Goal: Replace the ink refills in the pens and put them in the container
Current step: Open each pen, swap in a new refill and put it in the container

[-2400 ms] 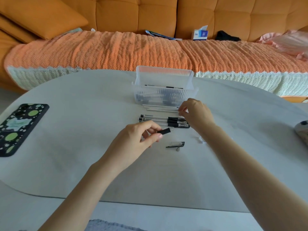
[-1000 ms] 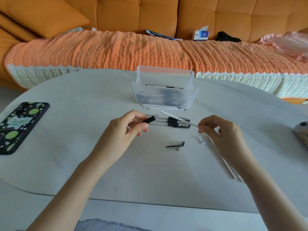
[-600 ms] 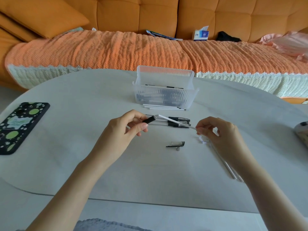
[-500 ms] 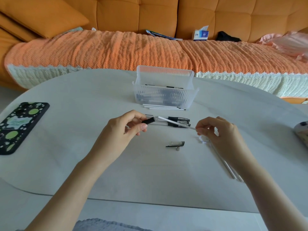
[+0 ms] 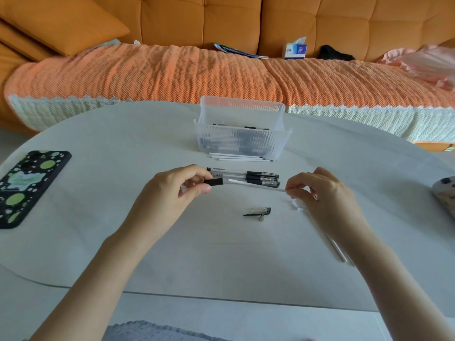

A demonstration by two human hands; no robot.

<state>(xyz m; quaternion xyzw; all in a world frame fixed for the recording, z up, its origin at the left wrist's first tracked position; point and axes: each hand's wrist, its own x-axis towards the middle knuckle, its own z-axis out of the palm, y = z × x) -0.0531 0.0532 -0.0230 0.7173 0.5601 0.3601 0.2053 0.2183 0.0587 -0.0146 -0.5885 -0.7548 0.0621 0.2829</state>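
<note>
My left hand (image 5: 172, 193) grips a pen barrel (image 5: 213, 182) with a black grip end pointing right. My right hand (image 5: 320, 195) pinches a white ink refill (image 5: 256, 186) whose left tip sits at the barrel's mouth. Behind them lie several capped black pens (image 5: 256, 178) in a row. A clear ribbed container (image 5: 242, 143) with pens inside stands further back, with several white refills (image 5: 241, 157) along its front. A loose pen cap (image 5: 258, 210) and small metal tip (image 5: 261, 218) rest on the table below the refill.
A phone in a black and green spotted case (image 5: 27, 185) lies at the left edge. Used refills (image 5: 337, 252) lie under my right forearm. A grey object (image 5: 445, 193) sits at the right edge. An orange sofa with a blanket runs behind the white table (image 5: 123, 148).
My right hand picked a white refill from the pile near the container and brought it to the barrel in my left hand; its tip has slid up to the barrel's opening.
</note>
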